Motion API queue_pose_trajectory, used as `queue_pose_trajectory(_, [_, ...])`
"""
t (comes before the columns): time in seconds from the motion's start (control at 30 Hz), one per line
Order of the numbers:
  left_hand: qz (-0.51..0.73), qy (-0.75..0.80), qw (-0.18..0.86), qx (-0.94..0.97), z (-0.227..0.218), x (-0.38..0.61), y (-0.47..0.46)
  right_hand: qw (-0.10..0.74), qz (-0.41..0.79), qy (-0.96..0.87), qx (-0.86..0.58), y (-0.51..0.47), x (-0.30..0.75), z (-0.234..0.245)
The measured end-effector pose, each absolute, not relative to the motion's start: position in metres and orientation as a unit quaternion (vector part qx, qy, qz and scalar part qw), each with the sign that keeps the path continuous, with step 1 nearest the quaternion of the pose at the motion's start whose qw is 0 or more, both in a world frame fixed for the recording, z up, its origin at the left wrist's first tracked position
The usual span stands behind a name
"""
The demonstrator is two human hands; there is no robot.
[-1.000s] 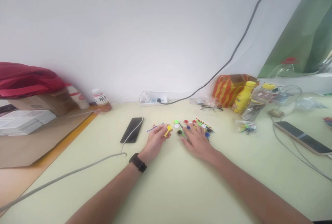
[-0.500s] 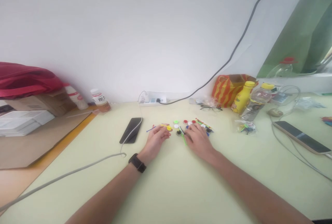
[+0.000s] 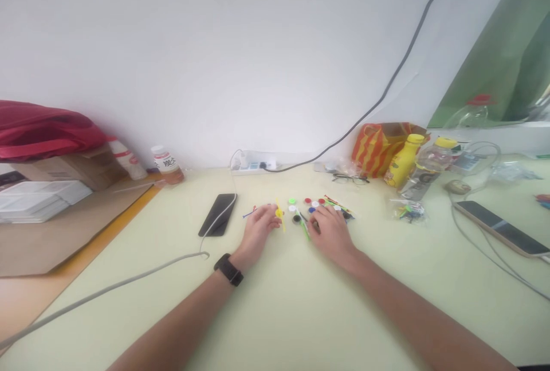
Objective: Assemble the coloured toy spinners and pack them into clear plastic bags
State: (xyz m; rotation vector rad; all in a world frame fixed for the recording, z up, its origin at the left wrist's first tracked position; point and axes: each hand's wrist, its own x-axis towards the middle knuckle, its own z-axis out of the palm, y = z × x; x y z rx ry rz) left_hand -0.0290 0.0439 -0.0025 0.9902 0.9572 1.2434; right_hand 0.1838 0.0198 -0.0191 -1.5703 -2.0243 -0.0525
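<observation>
A small yellow propeller-like piece (image 3: 279, 212), with a round middle and thin arms, is pinched in the fingers of my left hand (image 3: 259, 228). Behind that hand, thin blue and red pieces (image 3: 250, 212) lie partly covered. My right hand (image 3: 330, 232) rests low with curled fingers among small sticks and discs; what its fingertips hold is hidden. Touching or close beside them is a green stick (image 3: 305, 230). Just left lie a black disc (image 3: 296, 219) and a white disc (image 3: 292, 208). Beyond are a green disc (image 3: 291, 201) and red discs (image 3: 307, 201).
A black phone (image 3: 217, 215) with a white cable lies left of my left hand. At right stand a striped bag (image 3: 365, 150), a yellow bottle (image 3: 404, 162) and a clear bottle (image 3: 423, 173), with a small plastic bag of parts (image 3: 408, 210) before them. Another phone (image 3: 501, 228) lies farther right.
The yellow piece in my left hand has turned, so its thin arms now point up and down. My right hand has shifted slightly, its fingers still curled low among the pieces.
</observation>
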Motion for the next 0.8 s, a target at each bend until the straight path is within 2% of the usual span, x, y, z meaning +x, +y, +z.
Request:
queue_pose_trajectory(0.2, [0.489, 0.45, 0.465, 0.585, -0.009, -0.025, 0.035, 0.33, -0.027, -0.737, -0.59, 0.021, 0.186, -0.017])
queue_pose_trajectory(0.33, [0.451, 0.471, 0.313, 0.691, -0.013, -0.031, 0.033, 0.36, -0.017, -0.732, -0.578, 0.019, 0.185, -0.013])
queue_pose_trajectory(0.57, [0.383, 0.482, 0.091, 0.783, -0.008, -0.042, 0.038, 0.337, 0.042, -0.745, -0.574, 0.01, 0.178, -0.009])
queue_pose_trajectory(0.67, [0.362, 0.493, 0.056, 0.789, -0.002, -0.041, 0.037, 0.318, 0.076, -0.746, -0.58, 0.009, 0.177, -0.009])
queue_pose_trajectory(0.8, [0.334, 0.48, 0.13, 0.801, -0.004, -0.034, 0.028, 0.307, 0.089, -0.742, -0.59, 0.01, 0.179, -0.009])
